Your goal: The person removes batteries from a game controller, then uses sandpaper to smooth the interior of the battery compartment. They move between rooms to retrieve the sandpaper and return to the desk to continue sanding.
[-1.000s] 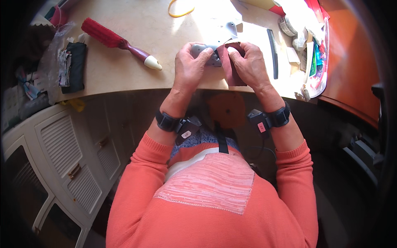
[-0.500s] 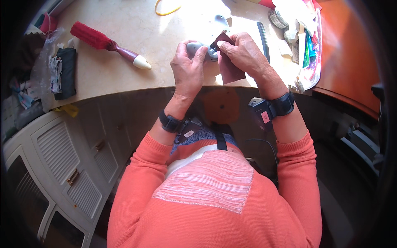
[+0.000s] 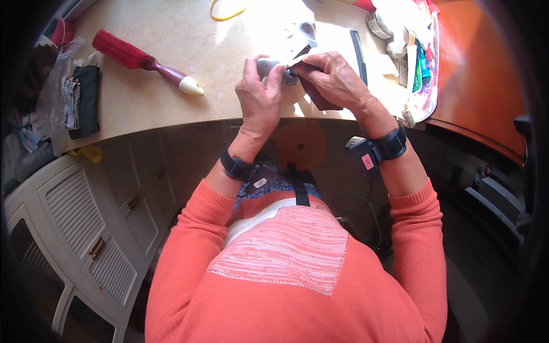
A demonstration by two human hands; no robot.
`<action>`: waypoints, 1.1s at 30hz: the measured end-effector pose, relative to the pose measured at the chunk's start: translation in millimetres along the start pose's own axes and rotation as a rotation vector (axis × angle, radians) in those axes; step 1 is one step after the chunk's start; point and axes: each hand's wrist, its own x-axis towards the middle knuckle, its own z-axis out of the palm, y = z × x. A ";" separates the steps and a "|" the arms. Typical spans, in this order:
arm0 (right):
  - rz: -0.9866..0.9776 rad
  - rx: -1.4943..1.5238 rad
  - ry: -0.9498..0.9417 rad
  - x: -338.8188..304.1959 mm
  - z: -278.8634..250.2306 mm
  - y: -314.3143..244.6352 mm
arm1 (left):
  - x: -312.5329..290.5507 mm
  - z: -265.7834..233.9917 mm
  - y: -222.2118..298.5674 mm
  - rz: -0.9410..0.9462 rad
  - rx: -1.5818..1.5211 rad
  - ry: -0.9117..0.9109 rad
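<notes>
My left hand [image 3: 259, 97] is closed around a small rounded grey plastic piece [image 3: 266, 66], thumb on the near side and fingers behind. At its right end the piece shows dark openings. Between the thumb and fingers of my right hand [image 3: 338, 78] is a reddish-brown sheet, like sandpaper [image 3: 318, 95]; its upper edge meets the right end of the grey piece. Whether the sheet presses on it I cannot tell. Just beyond my hands, another pale grey plastic part [image 3: 309, 33] lies on the table in bright glare.
A red-bristled brush [image 3: 123, 51] lies on the stone-look tabletop [image 3: 166, 108] to the left. A yellow band [image 3: 226, 16] is at the far side. To the right are a black comb [image 3: 359, 57] and a clear tray [image 3: 432, 100] crowded with small items. A dark pouch [image 3: 86, 103] sits far left.
My right hand has turned and tilted the reddish-brown sheet, which hung broad before and now shows narrower. Its upper edge has come to the grey piece's end. My left hand keeps its hold.
</notes>
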 end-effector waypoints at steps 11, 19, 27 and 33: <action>-0.305 -0.812 0.358 -2.0 11.8 -9.7 | 5.0 2.8 -7.1 -0.021 -0.041 0.008; -0.429 -0.895 0.370 1.0 30.7 7.6 | 9.5 -2.9 -7.0 0.030 -0.014 -0.011; -0.137 -0.293 0.294 3.1 26.7 14.7 | 6.9 -1.6 -5.7 0.059 0.003 -0.018; -0.065 -0.085 0.088 2.5 5.4 3.0 | 5.1 -1.0 -6.1 0.061 0.018 -0.004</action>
